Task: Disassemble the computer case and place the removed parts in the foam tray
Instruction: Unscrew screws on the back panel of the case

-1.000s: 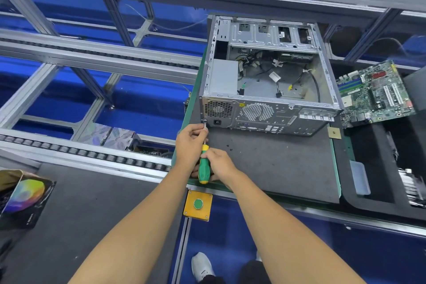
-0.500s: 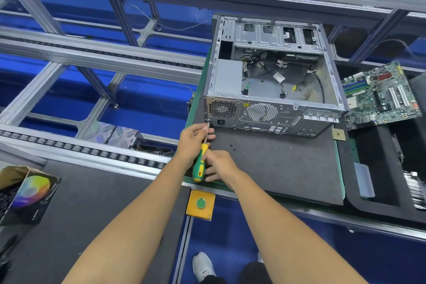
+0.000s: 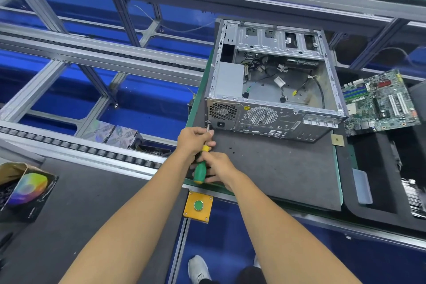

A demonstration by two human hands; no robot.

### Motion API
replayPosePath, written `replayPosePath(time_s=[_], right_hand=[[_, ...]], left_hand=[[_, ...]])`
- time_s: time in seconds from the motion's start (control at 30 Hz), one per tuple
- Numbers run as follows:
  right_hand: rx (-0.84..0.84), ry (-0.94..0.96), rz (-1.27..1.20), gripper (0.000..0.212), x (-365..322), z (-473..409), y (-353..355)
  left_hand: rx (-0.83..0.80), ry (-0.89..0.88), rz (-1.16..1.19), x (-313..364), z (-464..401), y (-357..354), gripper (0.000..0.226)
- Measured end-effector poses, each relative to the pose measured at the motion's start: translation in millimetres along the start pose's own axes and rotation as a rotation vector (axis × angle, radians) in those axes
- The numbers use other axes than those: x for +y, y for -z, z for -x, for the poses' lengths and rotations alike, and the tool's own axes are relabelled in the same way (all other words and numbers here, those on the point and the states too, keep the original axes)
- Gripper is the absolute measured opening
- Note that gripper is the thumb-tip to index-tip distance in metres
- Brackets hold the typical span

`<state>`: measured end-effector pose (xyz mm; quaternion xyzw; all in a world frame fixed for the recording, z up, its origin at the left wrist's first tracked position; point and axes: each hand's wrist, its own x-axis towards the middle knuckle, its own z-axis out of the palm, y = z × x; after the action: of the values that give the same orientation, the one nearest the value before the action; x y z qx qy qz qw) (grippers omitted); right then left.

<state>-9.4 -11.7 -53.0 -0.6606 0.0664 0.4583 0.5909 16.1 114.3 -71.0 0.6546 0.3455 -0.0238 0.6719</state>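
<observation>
Little has been shifted since a second ago: the computer case (image 3: 272, 90) is stood open on the grey-matted desk (image 3: 276, 168) between blue conveyor frames, the foam tray (image 3: 378, 210) just beside, while the screwdriver (image 3: 201, 163) is gripped by left hand (image 3: 194, 140) and right hand (image 3: 217, 167), fingers curled, tip at the case's rear corner.

Both hands crowd the computer case (image 3: 272, 90) at its near left corner, around the screwdriver (image 3: 200, 169). The grey mat (image 3: 276, 168) before the case lies open apart from small screws (image 3: 230, 148). Rightward, the motherboard (image 3: 378, 104) overhangs the foam tray (image 3: 345, 191).
</observation>
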Motion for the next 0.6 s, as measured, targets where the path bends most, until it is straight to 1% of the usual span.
replayPosePath(time_s=[0.03, 0.13, 0.27, 0.37, 0.43, 0.53, 0.57, 0.6], right_hand=[[-0.010, -0.006, 0.008, 0.016, 0, 1, 1], [-0.017, -0.014, 0.019, 0.020, 0, 0, 2], [-0.009, -0.018, 0.019, 0.019, 0, -1, 1], [-0.021, -0.038, -0.004, 0.022, 1, -3, 2], [-0.009, -0.041, -0.002, 0.019, 2, -5, 1], [0.082, -0.021, 0.005, 0.019, 4, -8, -4], [0.106, -0.016, 0.007, 0.020, 4, -9, -5], [0.120, -0.013, 0.006, 0.022, 5, -10, -5]], left_hand=[[-0.027, 0.033, 0.064, 1, 1, 2, 0.012], [-0.081, 0.079, 0.143, 3, 1, 6, 0.009], [-0.150, 0.131, 0.246, 7, 7, 0, 0.025], [-0.164, 0.126, 0.275, 5, 9, -4, 0.032], [-0.164, 0.110, 0.242, 4, 10, -4, 0.032], [-0.132, 0.025, 0.159, 2, 11, -1, 0.027], [-0.096, -0.024, 0.062, 1, 10, 1, 0.029], [-0.039, -0.081, -0.088, 0, 8, 3, 0.031]])
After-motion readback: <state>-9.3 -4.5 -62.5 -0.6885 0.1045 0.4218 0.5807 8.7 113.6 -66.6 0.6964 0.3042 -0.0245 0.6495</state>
